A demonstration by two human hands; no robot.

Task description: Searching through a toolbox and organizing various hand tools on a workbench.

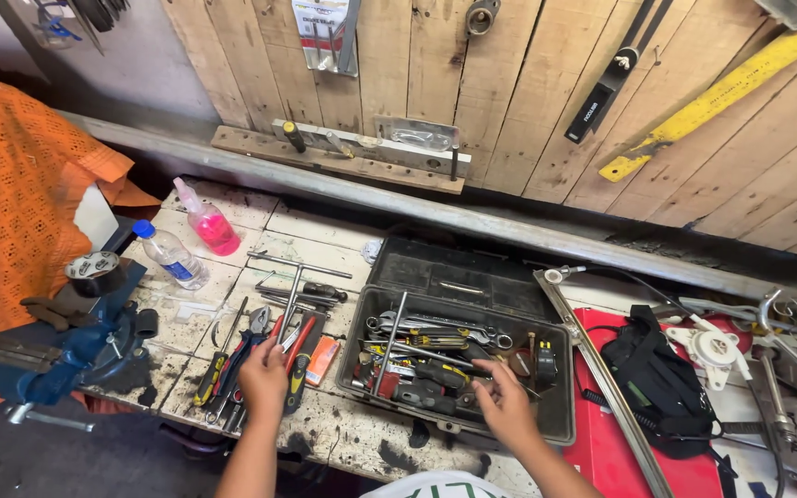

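Note:
My left hand (263, 375) rests on a pile of pliers and cutters (242, 355) with red, blue and yellow handles lying on the workbench; whether its fingers grip one is unclear. My right hand (504, 398) reaches into the open black toolbox (560, 420), its fingers closing around a dark-handled tool (435, 376) among wrenches and screwdrivers. A long T-handle wrench (389, 343) leans across the box.
A blue bench vise (57, 346) sits at the left edge beside an orange cloth. A clear water bottle (170, 255) and pink spray bottle (208, 222) stand behind. A black bag (659, 378) lies on a red case at right, next to metal rods and engine parts.

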